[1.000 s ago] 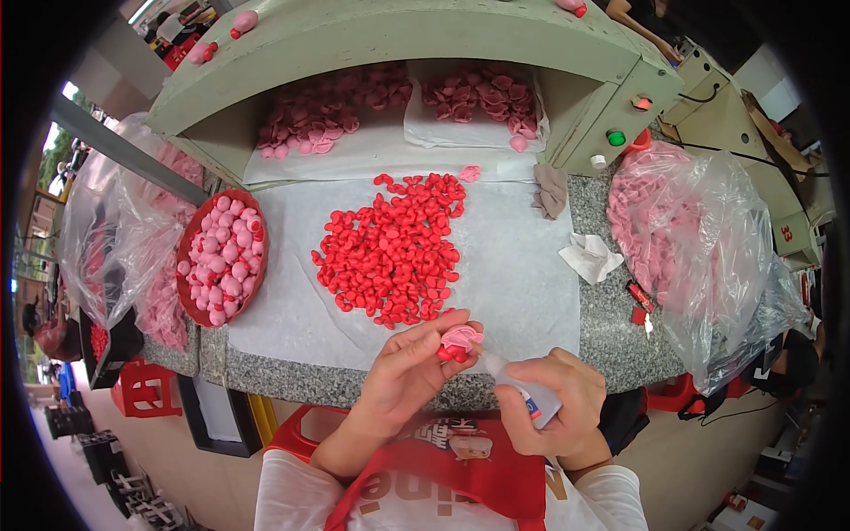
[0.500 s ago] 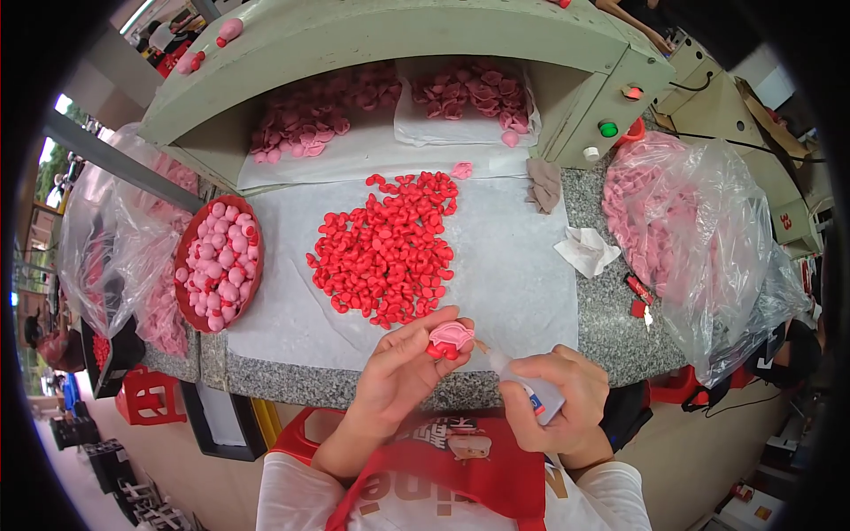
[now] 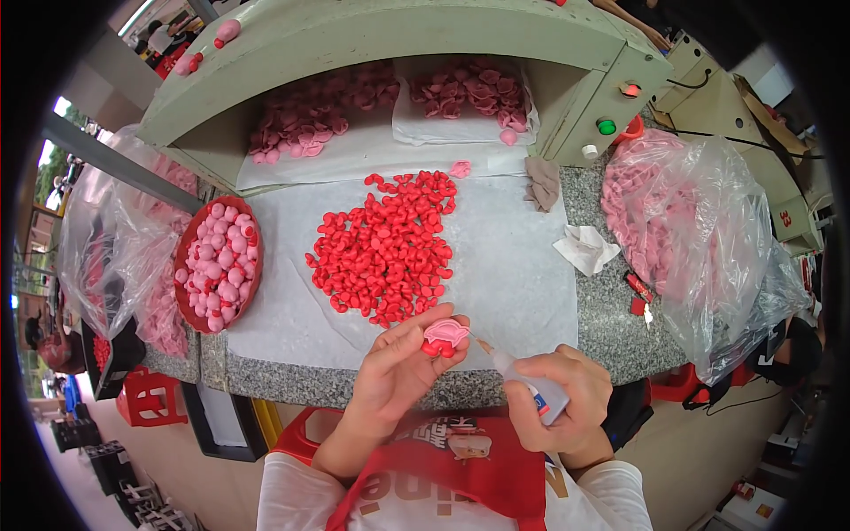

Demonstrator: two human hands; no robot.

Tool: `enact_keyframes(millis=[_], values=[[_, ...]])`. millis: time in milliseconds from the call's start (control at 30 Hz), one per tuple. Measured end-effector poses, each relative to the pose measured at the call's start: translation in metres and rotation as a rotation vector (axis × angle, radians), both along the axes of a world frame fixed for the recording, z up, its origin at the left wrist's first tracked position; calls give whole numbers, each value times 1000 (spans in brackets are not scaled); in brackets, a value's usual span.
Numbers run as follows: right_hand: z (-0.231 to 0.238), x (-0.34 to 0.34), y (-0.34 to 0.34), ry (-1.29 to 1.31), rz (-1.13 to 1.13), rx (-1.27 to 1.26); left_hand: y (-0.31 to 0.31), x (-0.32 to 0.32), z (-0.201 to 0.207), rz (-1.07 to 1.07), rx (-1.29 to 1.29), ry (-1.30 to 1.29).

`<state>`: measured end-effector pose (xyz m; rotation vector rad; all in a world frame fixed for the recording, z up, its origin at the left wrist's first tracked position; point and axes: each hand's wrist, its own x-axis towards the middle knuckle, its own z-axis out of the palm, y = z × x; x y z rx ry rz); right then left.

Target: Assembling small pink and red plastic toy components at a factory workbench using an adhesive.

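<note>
My left hand (image 3: 397,367) pinches a small pink molded piece (image 3: 445,334) with a red bow-shaped part (image 3: 437,349) along its lower side. In my right hand (image 3: 567,400) is a squeeze bottle (image 3: 547,398), translucent with a blue label. Its thin nozzle points left, toward the pink piece but a little apart from it. Just beyond my left hand, a large heap of small red curved pieces (image 3: 385,252) lies on white paper (image 3: 513,265).
A red bowl (image 3: 183,292) of round pink pieces stands at left. Behind is a pale green metal housing (image 3: 372,40) with pink pieces (image 3: 301,128) inside. Plastic bags of pink pieces (image 3: 655,221) sit right. A crumpled tissue (image 3: 586,250) and a grey cloth (image 3: 542,184) lie nearby.
The bottle has drawn slightly right, widening the gap between its nozzle and the pink piece. My left hand has shifted a little left with the piece.
</note>
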<state>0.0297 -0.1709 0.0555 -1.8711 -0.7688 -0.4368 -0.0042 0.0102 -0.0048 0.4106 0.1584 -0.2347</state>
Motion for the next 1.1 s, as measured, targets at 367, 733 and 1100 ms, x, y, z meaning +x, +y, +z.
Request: enact_keyframes(millis=[367,733,1100], values=[[-2,0,0,11,-9,-16,-1,0,0,10,16,4],[-2,1,-3,-23,46,-69,-2,1,5,29,81,93],[-1,1,-1,-14,57,-90,-1,0,5,24,66,78]])
